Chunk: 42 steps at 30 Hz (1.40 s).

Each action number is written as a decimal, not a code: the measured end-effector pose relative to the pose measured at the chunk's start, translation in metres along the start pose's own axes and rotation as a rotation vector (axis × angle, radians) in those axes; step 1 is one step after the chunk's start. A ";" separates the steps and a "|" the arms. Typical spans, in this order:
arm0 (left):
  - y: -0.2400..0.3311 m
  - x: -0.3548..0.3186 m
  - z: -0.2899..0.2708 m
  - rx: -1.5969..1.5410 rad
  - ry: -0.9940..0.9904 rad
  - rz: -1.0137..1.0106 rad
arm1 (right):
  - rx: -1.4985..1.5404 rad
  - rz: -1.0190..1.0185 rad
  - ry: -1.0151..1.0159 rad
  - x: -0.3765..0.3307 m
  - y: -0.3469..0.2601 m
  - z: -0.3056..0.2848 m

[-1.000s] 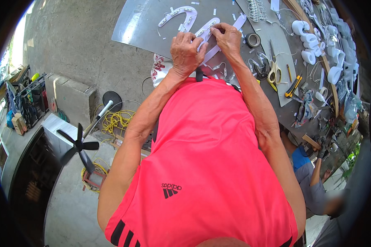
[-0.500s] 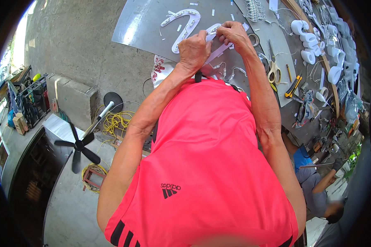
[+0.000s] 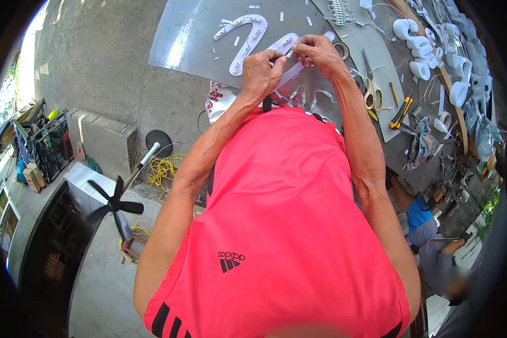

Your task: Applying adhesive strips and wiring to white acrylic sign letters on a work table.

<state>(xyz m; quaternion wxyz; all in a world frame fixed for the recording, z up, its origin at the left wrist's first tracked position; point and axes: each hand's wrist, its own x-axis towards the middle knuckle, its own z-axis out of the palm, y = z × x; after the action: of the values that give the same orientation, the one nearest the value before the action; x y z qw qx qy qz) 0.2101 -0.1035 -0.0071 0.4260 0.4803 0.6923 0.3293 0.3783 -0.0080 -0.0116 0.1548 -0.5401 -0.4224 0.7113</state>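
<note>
Hands on curved white letter

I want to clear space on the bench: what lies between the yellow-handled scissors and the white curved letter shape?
In the head view, both hands, left hand and right hand, lie between the scissors and the white letter shape, pinching a small white piece; a tape roll sits there too.

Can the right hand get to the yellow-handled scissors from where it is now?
Probably yes. The right hand pinches a small white piece with the left hand; the scissors lie just to its right on the metal sheet, with nothing between.
</note>
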 end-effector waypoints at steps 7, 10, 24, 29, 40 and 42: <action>0.005 -0.001 0.003 0.182 0.036 0.249 | -0.087 0.043 0.051 -0.008 -0.001 0.004; 0.001 0.002 0.005 0.147 0.009 0.179 | -0.152 0.039 0.092 -0.010 -0.001 0.005; -0.014 -0.001 0.006 -0.601 -0.240 -0.340 | 0.139 0.015 0.012 -0.021 0.023 0.013; -0.007 0.000 0.000 -0.831 -0.289 -0.522 | 0.288 -0.029 -0.040 -0.021 0.034 0.010; -0.015 -0.001 0.001 -0.857 -0.257 -0.497 | 0.471 -0.039 -0.004 -0.030 0.025 0.020; -0.014 -0.002 0.003 -0.813 -0.228 -0.462 | 0.292 0.022 0.057 -0.032 0.018 0.024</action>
<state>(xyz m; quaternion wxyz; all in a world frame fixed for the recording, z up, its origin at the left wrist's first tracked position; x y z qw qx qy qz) 0.2081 -0.1100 -0.0197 0.7145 0.1415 0.5451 0.4151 0.3730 -0.0502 -0.0038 0.2356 -0.5365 -0.3039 0.7512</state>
